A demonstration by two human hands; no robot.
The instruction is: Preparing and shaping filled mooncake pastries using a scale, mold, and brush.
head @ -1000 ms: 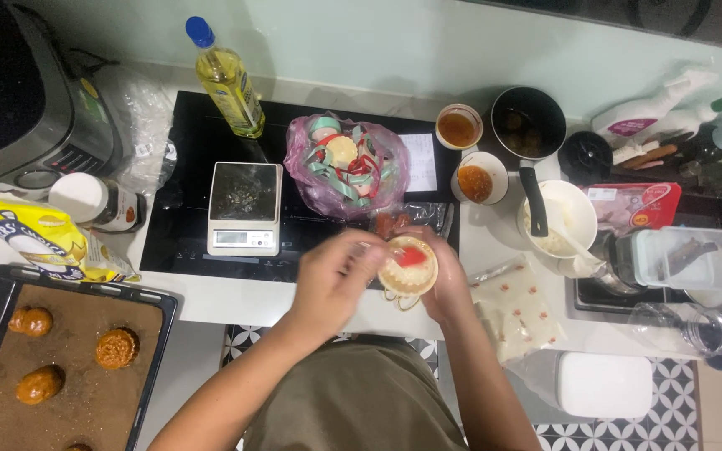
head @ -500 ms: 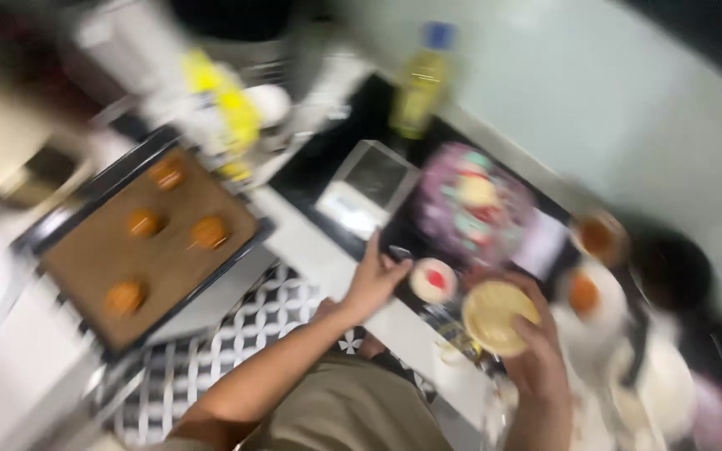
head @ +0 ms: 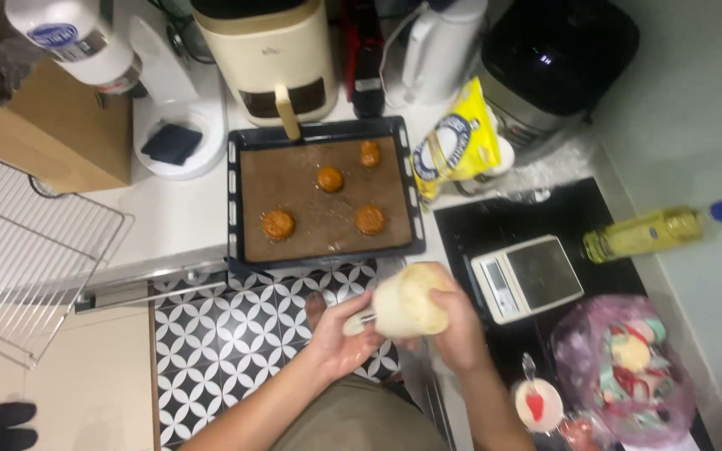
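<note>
Two hands hold a mooncake press above a patterned floor.
Right hand (head: 461, 334) wraps the cream press (head: 409, 301); left hand (head: 340, 338) grips its plunger handle, near the baking tray (head: 324, 196).

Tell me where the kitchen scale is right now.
In the head view, the kitchen scale sits on the black cooktop right of centre, just right of the right hand, below the yellow bag.
</note>
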